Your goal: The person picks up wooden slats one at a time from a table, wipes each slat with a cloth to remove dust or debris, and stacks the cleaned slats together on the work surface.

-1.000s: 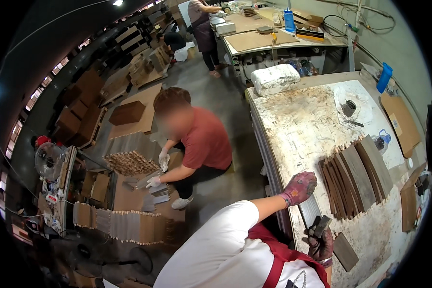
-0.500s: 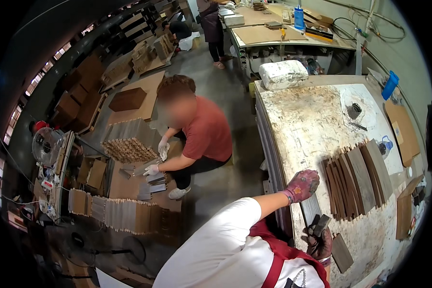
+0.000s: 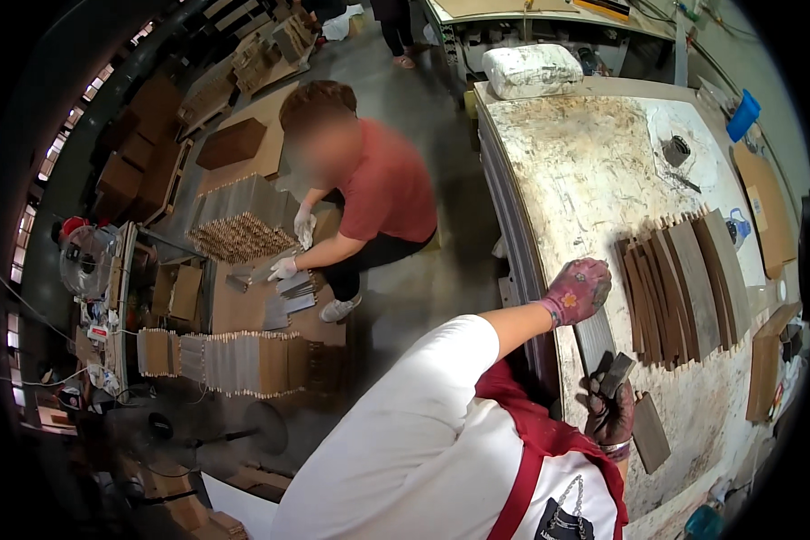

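In the head view, the grey wooden strip (image 3: 594,340) lies between the person's two gloved hands, its long axis running from just below the left fist back toward the right fingertips, roughly in line with the near edge of the worktop (image 3: 576,175). The left hand (image 3: 578,292), in a pink flowered glove, covers the strip's far end; its fingers are curled into a fist, though whether they pinch the strip cannot be told. The right hand (image 3: 610,411), in a darker glove, is bent around a small dark block (image 3: 616,375) — thumb and fingers closed on it — and that block sits at the strip's near end, so each hand is about equally close to the strip.

Left of the fist, the table's edge falls away to the floor; there is little worktop on that side. To the fist's right, a row of brown slats (image 3: 684,292) stands near, apart from the knuckles, limiting sideways movement. Just right of the right fingers lies a loose short board (image 3: 650,432), tilted away from them. The widest room lies beyond the left knuckles — stained worktop reaching toward a white wrapped bundle (image 3: 531,72).
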The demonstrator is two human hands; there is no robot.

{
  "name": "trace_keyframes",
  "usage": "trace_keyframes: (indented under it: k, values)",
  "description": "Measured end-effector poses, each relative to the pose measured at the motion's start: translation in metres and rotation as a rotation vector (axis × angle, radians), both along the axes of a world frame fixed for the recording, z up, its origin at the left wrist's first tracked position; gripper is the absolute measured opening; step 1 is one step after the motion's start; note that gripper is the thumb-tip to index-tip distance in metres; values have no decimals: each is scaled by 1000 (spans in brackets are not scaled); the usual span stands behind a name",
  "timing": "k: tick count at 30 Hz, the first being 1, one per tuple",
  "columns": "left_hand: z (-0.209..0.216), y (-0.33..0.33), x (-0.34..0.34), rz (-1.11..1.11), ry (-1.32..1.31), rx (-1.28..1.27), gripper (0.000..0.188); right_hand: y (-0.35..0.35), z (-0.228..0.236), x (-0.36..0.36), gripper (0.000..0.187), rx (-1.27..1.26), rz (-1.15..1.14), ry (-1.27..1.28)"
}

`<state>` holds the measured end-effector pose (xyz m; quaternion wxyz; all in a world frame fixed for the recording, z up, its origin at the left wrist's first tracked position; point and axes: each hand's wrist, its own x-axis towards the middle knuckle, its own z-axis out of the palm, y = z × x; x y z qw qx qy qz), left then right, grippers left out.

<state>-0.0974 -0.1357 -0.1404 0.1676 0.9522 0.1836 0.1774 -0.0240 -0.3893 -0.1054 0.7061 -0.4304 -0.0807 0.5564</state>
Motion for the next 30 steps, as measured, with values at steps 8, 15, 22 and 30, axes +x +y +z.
trace_keyframes:
  k: [8,15,22,30]
  values:
    - [-27,-2,2,109,-473,101,14,6,6,-2,52,1,26,-35]
    - [-19,-8,3,132,-382,129,12,0,-3,2,55,-8,16,-8]
    - [-4,4,6,6,94,202,25,1,-1,1,55,-4,-6,-20]
    - [-44,1,19,13,-470,-524,5,7,12,-7,50,5,-3,-36]
